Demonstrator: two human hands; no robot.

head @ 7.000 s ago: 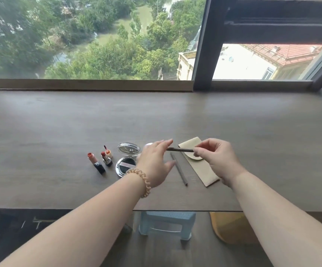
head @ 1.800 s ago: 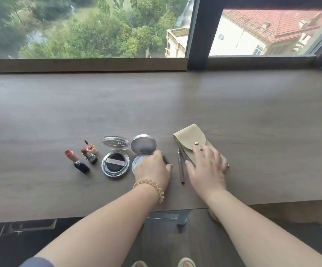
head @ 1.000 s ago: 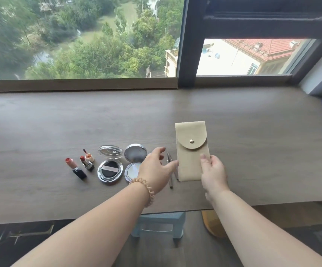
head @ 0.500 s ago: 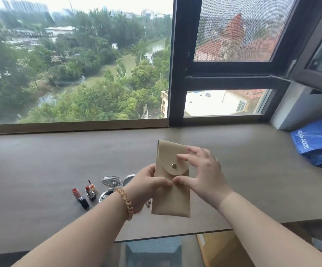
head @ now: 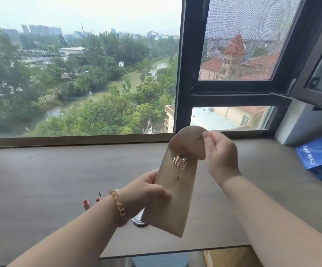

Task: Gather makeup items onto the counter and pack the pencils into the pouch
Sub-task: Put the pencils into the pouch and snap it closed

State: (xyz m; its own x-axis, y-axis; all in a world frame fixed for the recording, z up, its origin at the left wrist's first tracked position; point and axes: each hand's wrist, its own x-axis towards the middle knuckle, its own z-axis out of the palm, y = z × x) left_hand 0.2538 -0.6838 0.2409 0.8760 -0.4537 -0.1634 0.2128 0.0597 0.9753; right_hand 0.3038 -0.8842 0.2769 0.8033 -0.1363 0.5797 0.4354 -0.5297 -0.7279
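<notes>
A beige pouch (head: 173, 201) is held up above the counter (head: 40, 180), tilted. My left hand (head: 146, 191) grips its lower left side. My right hand (head: 219, 151) pinches the snap flap (head: 187, 139) and holds it lifted open. Several gold-tipped items (head: 180, 160) poke out of the pouch mouth. Behind my left forearm, lipsticks (head: 86, 204) stand on the counter and the rim of a round compact (head: 138, 221) shows below the pouch. The loose pencils are hidden.
A blue bag (head: 320, 155) lies at the counter's far right by the wall. A dark window frame (head: 183, 74) and sill run along the back. A blue stool (head: 160, 262) shows under the counter's front edge.
The pouch was lying on the counter, then both hands lifted it. Its flap was snapped shut half a second ago; now my right hand has pulled it open. The view tilted upward.
</notes>
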